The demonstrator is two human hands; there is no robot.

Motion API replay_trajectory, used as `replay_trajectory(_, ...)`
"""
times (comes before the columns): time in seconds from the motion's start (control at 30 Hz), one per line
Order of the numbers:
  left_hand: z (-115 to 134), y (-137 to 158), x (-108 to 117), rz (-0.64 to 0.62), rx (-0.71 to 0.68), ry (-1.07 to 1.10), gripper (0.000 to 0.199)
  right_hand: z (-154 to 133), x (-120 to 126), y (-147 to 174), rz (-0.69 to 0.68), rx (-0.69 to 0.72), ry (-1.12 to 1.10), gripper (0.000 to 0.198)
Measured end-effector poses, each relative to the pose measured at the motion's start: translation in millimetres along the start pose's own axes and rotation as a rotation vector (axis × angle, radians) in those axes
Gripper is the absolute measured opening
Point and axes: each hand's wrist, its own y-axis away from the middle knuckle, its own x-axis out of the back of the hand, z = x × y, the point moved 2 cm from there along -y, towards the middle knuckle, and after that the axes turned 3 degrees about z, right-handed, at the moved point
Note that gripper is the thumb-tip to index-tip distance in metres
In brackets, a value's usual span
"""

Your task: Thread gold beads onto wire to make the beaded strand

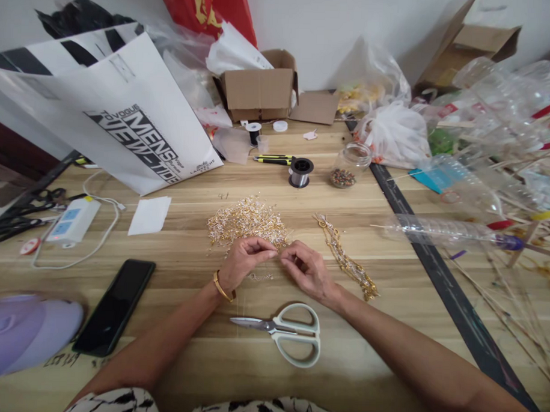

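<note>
My left hand (246, 262) and my right hand (307, 271) meet nearly tip to tip over the wooden table. Each is closed in a pinch; whatever lies between the fingertips is too small to make out. Just beyond them spreads a pile of tiny gold and clear beads (242, 219). Below the left fingertips lies a short beaded strand (260, 277). To the right of my right hand rests a bundle of gold beaded chains (345, 256). Scissors with pale handles (296, 334) lie nearer to me, blades pointing left.
Beyond the beads stand a spool of thin wire (299, 172), a utility knife (273, 159) and a jar of small beads (344, 166). A phone (114, 307), power strip (75, 221) and white paper bag (138, 111) sit left. Clear plastic bottles (445, 229) crowd the right.
</note>
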Motion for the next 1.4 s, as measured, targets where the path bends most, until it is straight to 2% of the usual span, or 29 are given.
replay_trajectory(1.4,-1.5,0.0,-2.5,-0.030,-0.011,-0.007,0.015,-2.8,0.1,-0.5,-0.021,-0.015,-0.014,0.008)
